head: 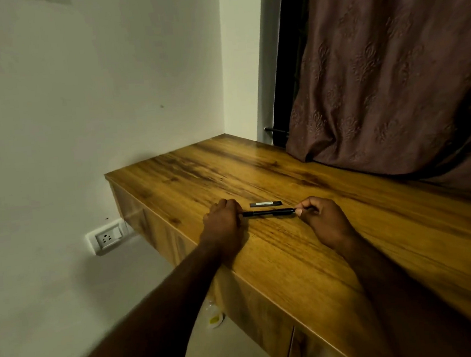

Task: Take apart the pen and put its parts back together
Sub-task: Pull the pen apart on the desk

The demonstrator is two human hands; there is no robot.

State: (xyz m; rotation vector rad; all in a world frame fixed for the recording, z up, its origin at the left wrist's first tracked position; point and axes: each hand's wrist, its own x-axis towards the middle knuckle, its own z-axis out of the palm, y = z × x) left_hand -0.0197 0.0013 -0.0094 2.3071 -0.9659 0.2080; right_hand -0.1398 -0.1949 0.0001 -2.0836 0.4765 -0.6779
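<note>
A black pen (267, 212) is held level just above the wooden desk (306, 257), lying left to right. My left hand (223, 218) grips its left end with the fingers curled round it, hiding that end. My right hand (322, 218) pinches the pen's right end between thumb and forefinger. Just behind the pen a small flat black piece with a pale label (265, 203) lies on the desk.
A brown curtain (391, 79) hangs over the desk's back right part. The desk's left edge is near my left hand, with a white wall socket (108, 237) below it. A pale object (215, 318) lies on the floor under the desk.
</note>
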